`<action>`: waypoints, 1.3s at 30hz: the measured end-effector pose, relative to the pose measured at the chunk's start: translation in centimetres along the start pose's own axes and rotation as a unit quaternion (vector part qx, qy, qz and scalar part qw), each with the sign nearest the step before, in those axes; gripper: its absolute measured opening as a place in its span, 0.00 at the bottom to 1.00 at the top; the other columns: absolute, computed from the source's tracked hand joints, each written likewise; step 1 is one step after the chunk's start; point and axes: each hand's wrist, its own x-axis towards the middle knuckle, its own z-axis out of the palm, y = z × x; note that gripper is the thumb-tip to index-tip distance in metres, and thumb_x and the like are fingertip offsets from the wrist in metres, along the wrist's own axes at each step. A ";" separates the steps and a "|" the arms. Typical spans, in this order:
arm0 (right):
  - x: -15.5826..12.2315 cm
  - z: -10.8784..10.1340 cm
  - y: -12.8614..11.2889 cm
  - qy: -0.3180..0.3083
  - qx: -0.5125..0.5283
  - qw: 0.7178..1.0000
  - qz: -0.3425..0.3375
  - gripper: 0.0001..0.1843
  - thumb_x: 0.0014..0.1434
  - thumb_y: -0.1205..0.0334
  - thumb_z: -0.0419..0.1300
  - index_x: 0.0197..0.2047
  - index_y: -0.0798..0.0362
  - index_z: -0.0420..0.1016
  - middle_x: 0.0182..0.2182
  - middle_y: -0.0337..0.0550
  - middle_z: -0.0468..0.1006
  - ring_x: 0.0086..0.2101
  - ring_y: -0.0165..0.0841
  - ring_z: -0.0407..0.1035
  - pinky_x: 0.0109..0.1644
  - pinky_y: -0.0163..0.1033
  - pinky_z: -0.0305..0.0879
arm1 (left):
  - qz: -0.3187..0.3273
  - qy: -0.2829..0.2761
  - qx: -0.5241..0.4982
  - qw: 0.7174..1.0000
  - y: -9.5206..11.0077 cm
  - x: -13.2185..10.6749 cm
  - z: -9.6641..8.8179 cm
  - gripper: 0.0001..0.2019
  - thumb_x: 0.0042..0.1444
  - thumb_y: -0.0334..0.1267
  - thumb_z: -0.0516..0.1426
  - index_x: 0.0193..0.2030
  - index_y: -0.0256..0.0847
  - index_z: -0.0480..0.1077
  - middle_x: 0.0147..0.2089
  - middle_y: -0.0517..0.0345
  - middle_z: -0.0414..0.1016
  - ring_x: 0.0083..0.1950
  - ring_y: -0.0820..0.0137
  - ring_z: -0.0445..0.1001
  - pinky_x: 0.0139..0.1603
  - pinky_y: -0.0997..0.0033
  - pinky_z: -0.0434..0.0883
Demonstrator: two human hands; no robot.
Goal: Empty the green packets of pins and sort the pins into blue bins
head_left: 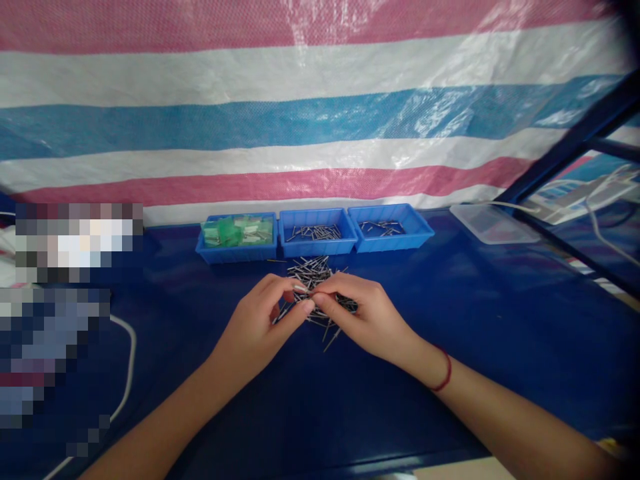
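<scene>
A small silver rivet (301,289) is between my two hands above the pile. My left hand (263,320) is closed around it with thumb and index finger. My right hand (367,317) pinches at the same spot, its fingertips touching those of the left and hiding part of the rivet. Under and behind my hands lies a loose pile of thin metal rivets (310,267) on the dark blue table (450,300). A few of them stick out toward me below my fingers.
Behind the pile stand three blue bins in a row: a left bin (237,255) with green and clear packets, a middle bin (317,249) and a right bin (400,245) with loose rivets. A clear plastic lid (493,225) lies right. A white cable (131,353) runs left.
</scene>
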 end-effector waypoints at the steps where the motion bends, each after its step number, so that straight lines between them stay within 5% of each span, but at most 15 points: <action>1: 0.2 -0.1 0.3 0.019 0.023 0.999 0.036 0.09 0.62 0.58 0.58 0.34 0.52 0.77 0.29 0.41 0.78 0.31 0.32 0.70 0.36 0.38 0.65 | 0.000 -0.012 0.026 1.000 -0.1 0.1 -0.2 0.15 0.62 0.47 0.54 0.51 0.43 0.68 0.38 0.60 0.72 0.31 0.73 0.67 0.35 0.72 0.66; 3: 0.7 -0.7 1.0 0.089 0.085 0.986 0.116 0.11 0.59 0.55 0.59 0.32 0.53 0.76 0.26 0.40 0.76 0.27 0.30 0.68 0.31 0.36 0.64 | 0.013 -0.029 0.096 0.995 -0.5 0.2 -0.6 0.17 0.62 0.48 0.53 0.53 0.42 0.67 0.39 0.59 0.74 0.35 0.70 0.70 0.40 0.69 0.67; 7: 2.2 -3.4 3.4 0.252 0.203 0.917 0.234 0.11 0.53 0.54 0.62 0.30 0.55 0.75 0.24 0.38 0.73 0.21 0.26 0.64 0.24 0.33 0.61 | 0.036 -0.048 0.249 0.967 -1.7 0.4 -0.7 0.14 0.62 0.48 0.52 0.41 0.40 0.70 0.40 0.54 0.75 0.43 0.62 0.71 0.46 0.63 0.65; 10: 3.0 -5.7 5.0 0.304 0.238 0.875 0.293 0.12 0.53 0.54 0.60 0.34 0.54 0.75 0.26 0.38 0.74 0.20 0.25 0.63 0.22 0.32 0.60 | 0.007 -0.083 0.282 0.956 -2.4 0.3 -0.4 0.15 0.59 0.50 0.55 0.44 0.41 0.69 0.41 0.53 0.75 0.42 0.62 0.72 0.43 0.65 0.65; 16: 3.0 -5.9 5.5 0.240 0.278 0.864 0.345 0.11 0.55 0.55 0.55 0.36 0.52 0.72 0.24 0.37 0.72 0.19 0.26 0.61 0.21 0.32 0.59 | -0.037 -0.147 0.283 0.947 -1.8 0.4 -0.8 0.12 0.61 0.45 0.54 0.44 0.40 0.70 0.43 0.52 0.74 0.41 0.63 0.74 0.38 0.68 0.66; 24: 2.3 -3.3 3.0 0.118 0.237 0.924 0.276 0.11 0.52 0.55 0.60 0.32 0.55 0.73 0.25 0.37 0.70 0.20 0.24 0.58 0.21 0.32 0.51 | -0.035 -0.163 0.275 0.947 -1.5 0.7 -1.1 0.12 0.64 0.38 0.49 0.39 0.40 0.73 0.39 0.54 0.75 0.37 0.67 0.75 0.37 0.71 0.65; 30: 1.8 -2.8 1.9 0.033 0.083 0.978 0.187 0.11 0.57 0.56 0.57 0.30 0.54 0.74 0.23 0.37 0.71 0.22 0.26 0.60 0.24 0.32 0.55 | -0.037 -0.141 0.283 0.948 -1.8 0.7 -2.1 0.13 0.65 0.38 0.48 0.39 0.41 0.73 0.40 0.53 0.75 0.39 0.65 0.75 0.39 0.69 0.66; 34: 1.0 -2.0 1.0 -0.038 0.000 0.995 0.095 0.06 0.57 0.60 0.60 0.34 0.53 0.77 0.28 0.38 0.76 0.24 0.26 0.63 0.27 0.33 0.59 | 0.001 -0.105 0.195 0.975 -1.5 0.9 -2.3 0.12 0.66 0.40 0.48 0.42 0.42 0.71 0.43 0.56 0.75 0.42 0.67 0.74 0.43 0.70 0.66; 39: 0.2 -1.2 0.1 -0.062 0.057 0.994 0.067 0.08 0.55 0.60 0.64 0.39 0.51 0.78 0.30 0.39 0.76 0.22 0.25 0.63 0.25 0.32 0.59 | 0.035 -0.118 0.045 0.991 -0.5 0.7 -1.5 0.11 0.66 0.40 0.49 0.42 0.42 0.71 0.39 0.60 0.76 0.40 0.70 0.74 0.42 0.72 0.66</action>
